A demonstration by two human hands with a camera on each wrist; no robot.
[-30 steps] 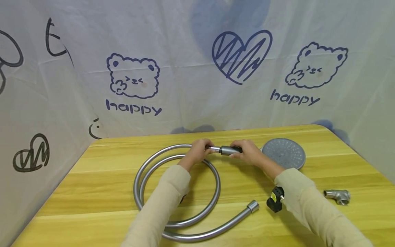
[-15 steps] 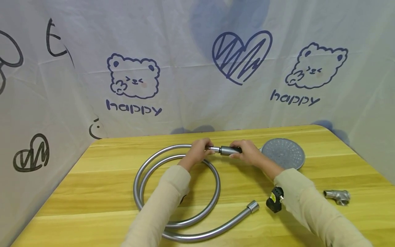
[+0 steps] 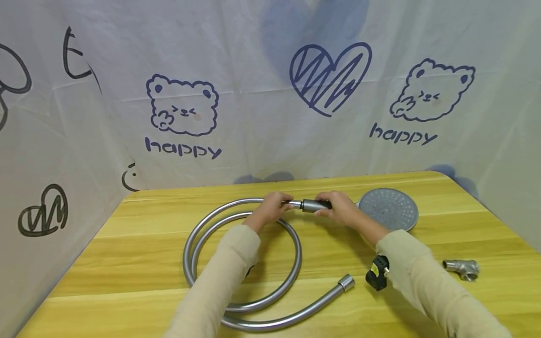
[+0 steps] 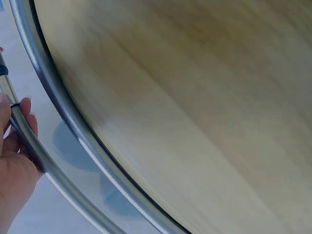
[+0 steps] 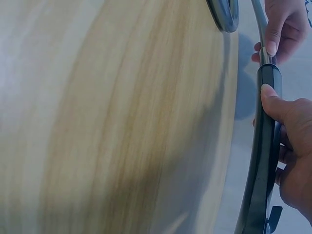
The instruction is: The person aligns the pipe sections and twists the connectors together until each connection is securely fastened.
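Observation:
In the head view, a grey shower head (image 3: 388, 210) has its round spray face turned up at the right. My right hand (image 3: 340, 209) grips its handle (image 3: 314, 205), thumb along the side in the right wrist view. At the handle's end, my left hand (image 3: 272, 209) pinches the chrome connector (image 3: 295, 204) of a shower hose (image 3: 270, 325). Connector and handle meet end to end in the right wrist view. The hose lies in loops on the wooden table, and its other end, a chrome nut (image 3: 347, 282), points right. The left wrist view shows fingers (image 4: 25, 107) curled round the hose beside the connector.
A metal tee fitting (image 3: 462, 269) lies on the table (image 3: 105, 263) at the right. A black wrist camera (image 3: 377, 273) hangs at the right sleeve. White cloth walls (image 3: 253, 117) with drawn bears and hearts stand behind the table and at its sides.
Both hands keep nearly the same place on the connector and handle. The left fingers shift very slightly; hose, shower head and tee fitting stay put.

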